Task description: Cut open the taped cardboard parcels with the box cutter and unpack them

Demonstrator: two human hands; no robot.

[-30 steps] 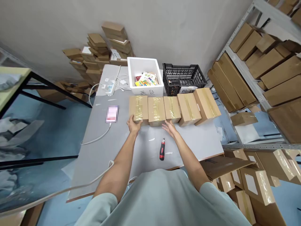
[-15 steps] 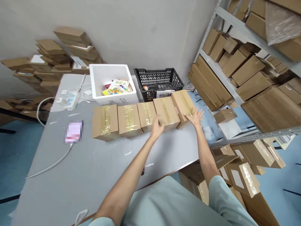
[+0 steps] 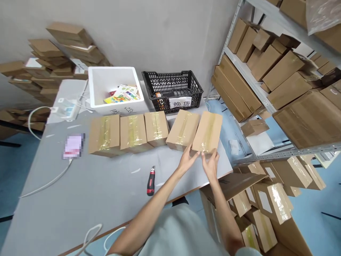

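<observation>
Across the middle of the grey table (image 3: 87, 195) stand three taped cartons (image 3: 132, 131) on the left and two slanted cartons (image 3: 207, 129) on the right. Behind them, at the far side, are a white foam box (image 3: 99, 109) and a black crate (image 3: 162, 105). A white power strip (image 3: 66, 110) lies far left, a blurred-out flat object (image 3: 74, 146) with a white cable (image 3: 57, 180) nearer, and a red-and-black cutter (image 3: 151, 182) near the front edge.

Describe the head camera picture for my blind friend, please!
A person's left hand and right hand hold the rightmost cardboard box of five on a gray table. A knife lies in front, a white bin and black crate behind.
</observation>
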